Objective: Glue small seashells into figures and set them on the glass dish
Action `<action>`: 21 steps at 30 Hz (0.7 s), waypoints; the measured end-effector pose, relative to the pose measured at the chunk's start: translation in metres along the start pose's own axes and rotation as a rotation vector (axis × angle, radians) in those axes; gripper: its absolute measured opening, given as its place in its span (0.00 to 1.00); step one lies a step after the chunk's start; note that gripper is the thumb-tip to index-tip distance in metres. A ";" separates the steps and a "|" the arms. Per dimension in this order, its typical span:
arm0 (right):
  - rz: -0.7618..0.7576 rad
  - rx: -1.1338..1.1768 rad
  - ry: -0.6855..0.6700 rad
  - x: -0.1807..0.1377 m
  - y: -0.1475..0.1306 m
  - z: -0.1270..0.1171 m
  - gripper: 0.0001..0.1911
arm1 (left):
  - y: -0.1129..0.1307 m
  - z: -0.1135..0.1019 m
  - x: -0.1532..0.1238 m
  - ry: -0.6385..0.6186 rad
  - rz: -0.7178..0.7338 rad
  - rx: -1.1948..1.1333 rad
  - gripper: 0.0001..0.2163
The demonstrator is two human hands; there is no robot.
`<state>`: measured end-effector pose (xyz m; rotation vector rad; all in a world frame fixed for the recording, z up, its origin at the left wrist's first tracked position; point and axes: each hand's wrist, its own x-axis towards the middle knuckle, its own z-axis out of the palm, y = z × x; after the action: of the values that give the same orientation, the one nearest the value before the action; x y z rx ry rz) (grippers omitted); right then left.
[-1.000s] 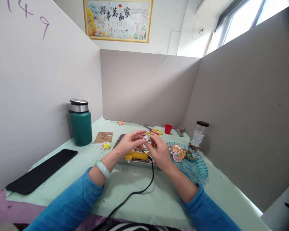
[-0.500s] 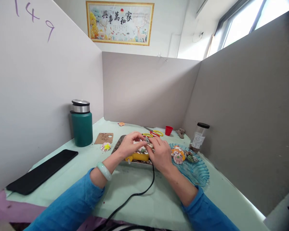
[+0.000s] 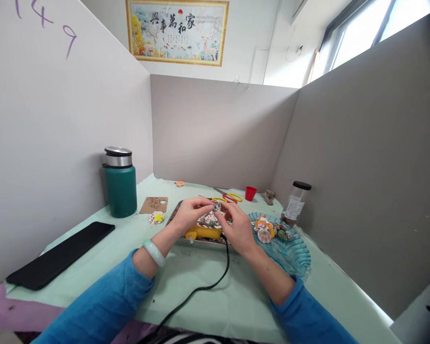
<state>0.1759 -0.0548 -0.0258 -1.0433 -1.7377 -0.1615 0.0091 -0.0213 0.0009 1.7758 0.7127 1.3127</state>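
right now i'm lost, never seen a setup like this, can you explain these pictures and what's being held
No machine here: these are a person's own bare hands. One camera, worn on the head, takes every picture, looking forward and down.

The left hand and right hand hold a small patterned piece at their fingertips, too small to identify surely. Below is a tray of shells, with a yellow tool at its near side.

On the pale green cloth there are also a blue plate bearing a shell decoration, scissors, a red cup, a jar and a green bottle.
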 end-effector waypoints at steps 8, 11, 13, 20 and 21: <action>0.036 0.047 0.000 0.001 0.001 -0.001 0.12 | -0.001 0.000 0.000 -0.031 -0.118 0.015 0.14; 0.017 0.019 0.005 0.000 0.001 -0.001 0.13 | -0.004 -0.003 0.002 -0.039 -0.101 -0.016 0.16; -0.018 -0.003 0.002 -0.001 0.002 0.000 0.14 | -0.004 -0.004 0.003 -0.027 -0.081 0.000 0.14; -0.085 -0.078 -0.023 -0.003 0.004 0.000 0.17 | -0.002 -0.007 0.003 -0.057 -0.008 0.114 0.11; -0.089 -0.084 -0.026 -0.003 0.004 0.000 0.17 | -0.002 -0.007 0.003 -0.057 0.015 0.157 0.11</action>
<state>0.1788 -0.0543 -0.0295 -1.0328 -1.8147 -0.2802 0.0031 -0.0157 0.0013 1.9389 0.7908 1.2392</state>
